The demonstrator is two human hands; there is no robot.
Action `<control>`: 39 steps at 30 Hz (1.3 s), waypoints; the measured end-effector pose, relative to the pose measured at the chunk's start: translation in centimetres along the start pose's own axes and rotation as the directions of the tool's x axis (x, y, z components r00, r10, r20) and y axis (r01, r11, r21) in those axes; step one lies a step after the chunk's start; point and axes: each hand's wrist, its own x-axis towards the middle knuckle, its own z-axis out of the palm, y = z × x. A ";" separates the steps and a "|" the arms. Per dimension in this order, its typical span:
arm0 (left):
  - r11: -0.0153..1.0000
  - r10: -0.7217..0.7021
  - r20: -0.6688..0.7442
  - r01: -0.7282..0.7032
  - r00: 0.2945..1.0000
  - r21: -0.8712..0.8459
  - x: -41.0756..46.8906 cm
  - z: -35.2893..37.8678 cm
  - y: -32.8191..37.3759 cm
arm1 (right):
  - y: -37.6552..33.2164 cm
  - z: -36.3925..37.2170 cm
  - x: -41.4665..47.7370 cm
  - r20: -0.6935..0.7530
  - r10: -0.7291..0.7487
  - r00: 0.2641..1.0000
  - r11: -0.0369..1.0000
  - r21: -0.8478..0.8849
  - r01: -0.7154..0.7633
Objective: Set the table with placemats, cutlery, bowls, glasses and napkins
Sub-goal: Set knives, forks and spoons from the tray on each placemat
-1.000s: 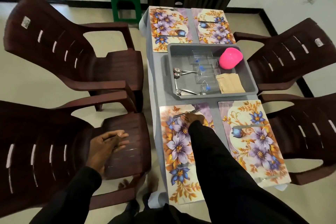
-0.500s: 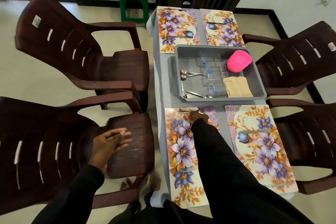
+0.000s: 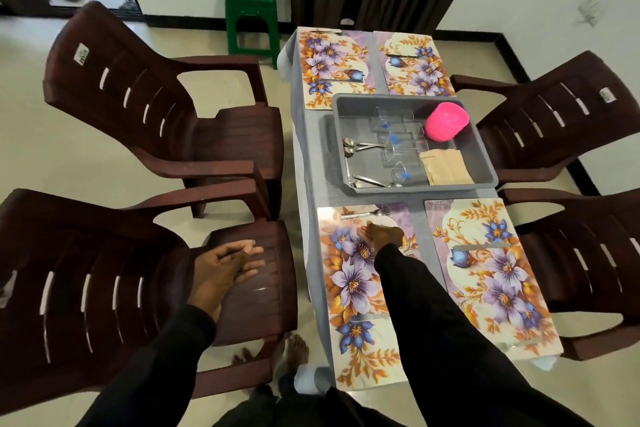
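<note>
right grip (image 3: 382,236) is low over the lower left mat (image 3: 349,288) at centre frame, fingers loosely out and nothing in them that shows. whether it touches the mat i cannot tell. fork (image 3: 367,212) lies across the top edge of that mat, just above the grip and apart from it. left grip (image 3: 225,262), left of centre, hangs slack and empty over a chair (image 3: 104,288) seat.

4 mats are down on the worktop (image 3: 308,166), 2 lower and 2 upper in the frame, so that step looks done. cutlery seems the step in hand, with this fork laid. bin (image 3: 485,166) sits between the 2 pairs, above the right grip. it holds spoons (image 3: 356,146) at its left, glasses (image 3: 398,135) in the middle, a pink bowl (image 3: 446,121) at upper right and napkins (image 3: 445,166) at lower right.

next move, as i judge it: reach up into the bin's left side and pinch 1 thin spoon handle off the flat floor, keeping off the glasses just beside, then lay it on a mat.
</note>
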 end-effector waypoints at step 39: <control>0.995 -0.099 -0.067 0.100 0.993 0.008 11.1 19.4 -0.5 | -11.8 2.2 19.0 0.550 -0.301 0.779 -0.004 -0.818 0.575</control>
